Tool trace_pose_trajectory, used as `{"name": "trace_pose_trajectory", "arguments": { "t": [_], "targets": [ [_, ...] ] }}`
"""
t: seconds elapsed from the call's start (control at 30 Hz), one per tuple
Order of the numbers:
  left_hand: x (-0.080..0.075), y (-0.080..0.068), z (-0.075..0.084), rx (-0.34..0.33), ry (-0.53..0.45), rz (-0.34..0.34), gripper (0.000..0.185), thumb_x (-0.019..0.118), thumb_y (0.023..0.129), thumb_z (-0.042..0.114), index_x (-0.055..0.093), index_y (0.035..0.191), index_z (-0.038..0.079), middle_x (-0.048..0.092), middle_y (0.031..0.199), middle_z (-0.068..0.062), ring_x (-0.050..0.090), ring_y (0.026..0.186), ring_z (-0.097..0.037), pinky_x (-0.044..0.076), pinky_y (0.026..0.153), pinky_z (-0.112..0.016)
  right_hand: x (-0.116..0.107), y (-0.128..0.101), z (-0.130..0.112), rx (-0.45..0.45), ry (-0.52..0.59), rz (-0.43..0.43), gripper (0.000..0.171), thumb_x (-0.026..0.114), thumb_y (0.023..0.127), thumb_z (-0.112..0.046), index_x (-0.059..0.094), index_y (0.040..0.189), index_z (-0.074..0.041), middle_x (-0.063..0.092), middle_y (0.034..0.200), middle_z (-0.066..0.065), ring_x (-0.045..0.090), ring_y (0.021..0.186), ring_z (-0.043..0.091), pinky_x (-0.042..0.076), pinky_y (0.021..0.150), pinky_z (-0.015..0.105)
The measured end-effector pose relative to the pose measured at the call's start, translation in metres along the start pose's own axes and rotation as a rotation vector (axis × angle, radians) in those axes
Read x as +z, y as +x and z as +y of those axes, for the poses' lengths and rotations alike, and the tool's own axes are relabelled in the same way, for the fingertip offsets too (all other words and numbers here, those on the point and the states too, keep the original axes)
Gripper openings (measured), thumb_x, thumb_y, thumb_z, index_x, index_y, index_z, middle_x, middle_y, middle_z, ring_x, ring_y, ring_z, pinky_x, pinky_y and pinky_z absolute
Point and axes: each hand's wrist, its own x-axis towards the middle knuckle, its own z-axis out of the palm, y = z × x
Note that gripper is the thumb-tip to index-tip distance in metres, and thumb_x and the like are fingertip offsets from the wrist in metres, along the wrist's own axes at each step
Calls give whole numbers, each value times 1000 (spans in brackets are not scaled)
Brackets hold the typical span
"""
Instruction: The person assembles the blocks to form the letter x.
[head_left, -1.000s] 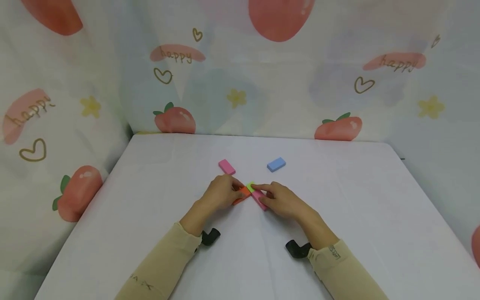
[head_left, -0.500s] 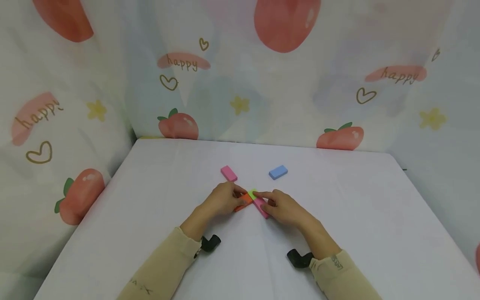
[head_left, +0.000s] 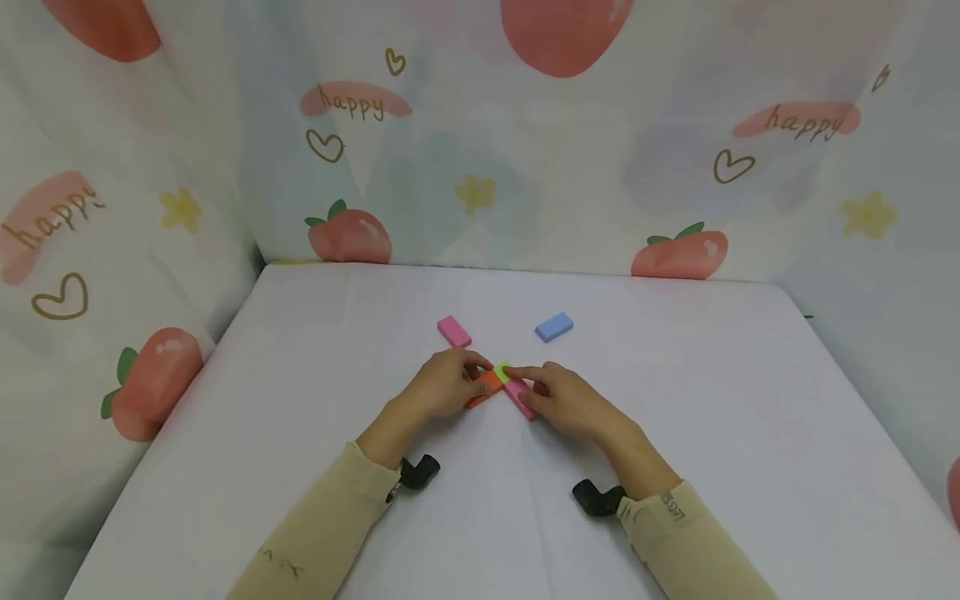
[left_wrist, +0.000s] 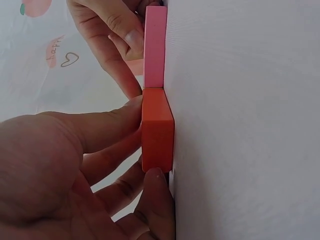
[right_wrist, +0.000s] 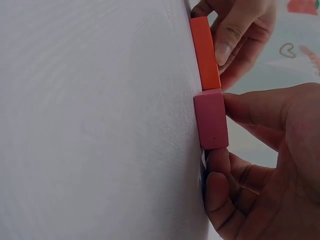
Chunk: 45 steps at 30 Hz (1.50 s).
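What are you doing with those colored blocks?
A person's left hand holds an orange block flat on the white table, and the right hand holds a pink block. Their ends meet beside a small green block. Another pink block and a blue block lie farther back.

White table (head_left: 300, 400); orange (head_left: 489, 383), green (head_left: 501, 371), blue (head_left: 553, 327), two pink blocks (head_left: 453, 331).

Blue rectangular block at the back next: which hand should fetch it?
Probably the right hand. The blue rectangular block lies on the white table just beyond it, on its side. The left hand holds the orange block and sits nearer the loose pink block.
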Motion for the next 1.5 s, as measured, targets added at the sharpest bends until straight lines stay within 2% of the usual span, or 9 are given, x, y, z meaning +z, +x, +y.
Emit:
{"name": "trace_pose_trajectory", "arguments": {
  "t": [0.2, 0.4, 0.57, 0.87, 1.23, 1.5],
  "targets": [
    [-1, 2, -1, 29, 5, 2, 32, 69, 89, 25, 61, 120, 30, 60, 100, 5, 56, 85, -16, 48, 70, -29, -1, 2, 1, -12, 11, -6, 44, 62, 94, -26, 55, 137, -35, 50, 85, 4, 46, 76, 17, 37, 62, 30],
    [-2, 3, -3, 94, -32, -7, 24, 68, 90, 22, 66, 113, 30, 62, 107, 8, 57, 87, -14, 47, 72, -30, -2, 2, 3, -17, 32, 5, 43, 61, 95, -27, 55, 136, -36, 51, 85, 4, 48, 76, 17, 39, 64, 31],
    [0, 2, -7, 94, -43, -29, 25, 67, 91, 24, 69, 114, 36, 60, 119, 10, 56, 87, -14, 46, 73, -31, -1, 3, 4, -5, 73, -2, 44, 62, 94, -28, 54, 136, -37, 51, 87, 4, 48, 77, 18, 39, 64, 31],
    [-2, 3, -9, 149, -11, -43, 24, 65, 93, 27, 70, 114, 38, 57, 115, 13, 55, 90, -11, 46, 77, -29, -3, 2, 4, -18, 87, -6, 43, 62, 94, -29, 55, 135, -38, 52, 88, 4, 48, 79, 17, 40, 66, 31],
    [-2, 2, -8, 150, -12, -40, 24, 64, 93, 27, 71, 113, 38, 58, 114, 14, 56, 88, -12, 46, 75, -30, -4, 3, 6, -35, 76, -3, 42, 62, 94, -30, 55, 134, -40, 51, 87, 2, 48, 79, 17, 40, 67, 31],
    [1, 2, -8, 145, -2, -32, 24, 63, 94, 25, 70, 114, 37, 57, 118, 13, 55, 92, -12, 46, 77, -31, -4, 4, 8, -38, 83, -8, 42, 63, 93, -28, 57, 133, -39, 51, 87, 3, 48, 77, 17, 39, 66, 31]
  ]
}}
